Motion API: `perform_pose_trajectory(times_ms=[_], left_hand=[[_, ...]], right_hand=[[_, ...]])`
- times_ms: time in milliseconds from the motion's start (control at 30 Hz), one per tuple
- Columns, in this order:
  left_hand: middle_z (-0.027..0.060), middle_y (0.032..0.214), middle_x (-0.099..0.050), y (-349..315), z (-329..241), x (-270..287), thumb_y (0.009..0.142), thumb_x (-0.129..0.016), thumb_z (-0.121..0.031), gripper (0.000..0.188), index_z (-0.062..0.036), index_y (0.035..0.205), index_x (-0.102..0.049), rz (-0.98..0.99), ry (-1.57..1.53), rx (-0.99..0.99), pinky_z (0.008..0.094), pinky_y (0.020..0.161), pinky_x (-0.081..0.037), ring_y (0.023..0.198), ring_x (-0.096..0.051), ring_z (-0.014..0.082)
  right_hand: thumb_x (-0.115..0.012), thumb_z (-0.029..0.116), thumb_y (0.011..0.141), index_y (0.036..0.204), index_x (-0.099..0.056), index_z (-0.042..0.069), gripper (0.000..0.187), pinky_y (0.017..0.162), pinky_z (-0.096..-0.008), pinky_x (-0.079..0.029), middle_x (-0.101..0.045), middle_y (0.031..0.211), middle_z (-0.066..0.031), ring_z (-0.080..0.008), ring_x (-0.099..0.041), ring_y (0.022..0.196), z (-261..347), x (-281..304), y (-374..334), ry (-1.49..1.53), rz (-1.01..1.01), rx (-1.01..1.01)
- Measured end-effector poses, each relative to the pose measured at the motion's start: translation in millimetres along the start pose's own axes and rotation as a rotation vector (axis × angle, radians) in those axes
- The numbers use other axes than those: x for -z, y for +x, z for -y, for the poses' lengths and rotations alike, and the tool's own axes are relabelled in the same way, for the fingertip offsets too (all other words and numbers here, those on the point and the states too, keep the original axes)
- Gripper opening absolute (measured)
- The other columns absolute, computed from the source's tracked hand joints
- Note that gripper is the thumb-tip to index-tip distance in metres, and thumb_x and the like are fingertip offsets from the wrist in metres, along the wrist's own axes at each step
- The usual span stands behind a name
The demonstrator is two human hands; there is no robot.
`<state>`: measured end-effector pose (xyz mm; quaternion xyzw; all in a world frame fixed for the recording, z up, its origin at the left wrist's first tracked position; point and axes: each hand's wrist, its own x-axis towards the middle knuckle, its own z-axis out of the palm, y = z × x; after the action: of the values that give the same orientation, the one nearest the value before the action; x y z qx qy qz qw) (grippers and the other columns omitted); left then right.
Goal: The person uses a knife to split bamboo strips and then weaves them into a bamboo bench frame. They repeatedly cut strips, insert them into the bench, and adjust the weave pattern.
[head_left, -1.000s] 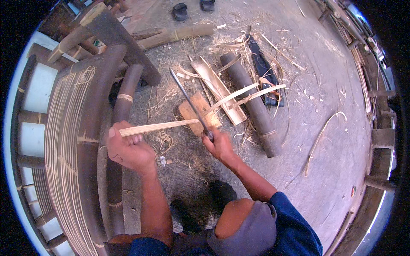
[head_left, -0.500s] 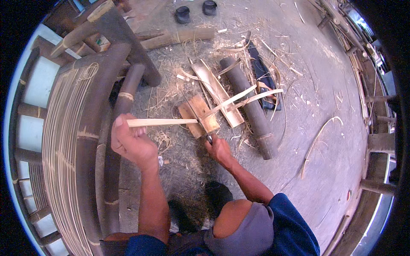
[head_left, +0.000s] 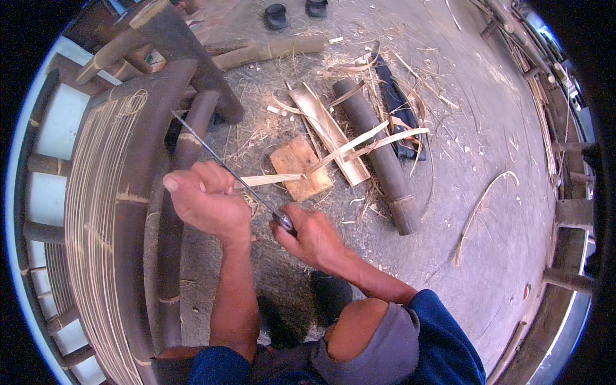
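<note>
My right hand is closed round the handle of a long, thin-bladed knife. Its blade slants up and left, passing close beside my left hand and crossing over a pale bamboo strip. That strip sticks out from my closed left hand, its far end over a small wooden block on the floor. Where the strip runs inside my left fingers is hidden. Two loose bamboo strips lie to the right of the block, across a split bamboo half and a dark bamboo pole.
At my left stands a dark bamboo bench or rack with many thin strips laid along it. Shavings and a dark sheath-like object lie beyond the pole. A curved strip rests on the floor at right. Dark sandals sit far ahead.
The knife has come off the block and swung left, its blade now above the strip near my left hand. My right hand moved nearer and left; the left hand turned, still holding the strip.
</note>
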<state>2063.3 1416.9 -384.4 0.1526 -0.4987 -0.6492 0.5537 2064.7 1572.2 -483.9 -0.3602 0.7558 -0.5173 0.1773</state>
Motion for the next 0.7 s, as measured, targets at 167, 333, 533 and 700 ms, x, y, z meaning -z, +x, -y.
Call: perform_pose_trajectory(times_ms=[167,333,533,700], left_hand=[[-0.0029,0.052,-0.020,4.9,-5.2,1.4,0.107,-0.042,-0.046,0.053,-0.0149,0.068,-0.024,-0.053,-0.018,0.086,0.0297,0.045,-0.018,0.047,-0.020,0.0087],[-0.0008,0.057,-0.029,5.1,5.1,-5.6,0.108,-0.043,-0.043,0.045,-0.0110,0.076,-0.037,-0.060,-0.232,0.087,0.0294,0.045,-0.024,0.048,-0.025,0.0097],[0.0011,0.059,-0.035,-5.8,11.4,-7.8,0.107,-0.046,-0.039,0.038,-0.0079,0.086,-0.042,0.160,-0.051,-0.096,0.0279,0.045,-0.029,0.048,-0.030,0.0101],[-0.0005,0.054,-0.030,-5.7,7.9,2.0,0.107,-0.046,-0.041,0.042,-0.0101,0.080,-0.037,0.228,-0.089,-0.001,0.0272,0.042,-0.024,0.045,-0.026,0.0092]], right_hand=[[-0.065,0.029,0.091,0.099,-0.063,-0.001,0.031,0.068,-0.0544,-0.054,-0.067,0.076,-0.0276,-0.0468,-0.068,0.074,-67.7,-4.1,5.0,-0.216,-0.052,-0.356],[-0.062,0.029,0.091,0.091,-0.062,-0.005,0.034,0.066,-0.0538,-0.051,-0.063,0.072,-0.0303,-0.0473,-0.066,0.070,-115.2,10.9,-6.0,-0.251,-0.029,-0.355],[-0.064,0.027,0.093,0.095,-0.062,-0.003,0.030,0.060,-0.0479,-0.051,-0.060,0.065,-0.0254,-0.0396,-0.066,0.061,-12.7,25.3,-9.1,-0.034,0.023,-0.268],[-0.066,0.025,0.093,0.102,-0.064,0.000,0.027,0.060,-0.0471,-0.053,-0.062,0.066,-0.0243,-0.0402,-0.068,0.063,8.7,12.1,-4.0,0.032,-0.031,-0.152]])
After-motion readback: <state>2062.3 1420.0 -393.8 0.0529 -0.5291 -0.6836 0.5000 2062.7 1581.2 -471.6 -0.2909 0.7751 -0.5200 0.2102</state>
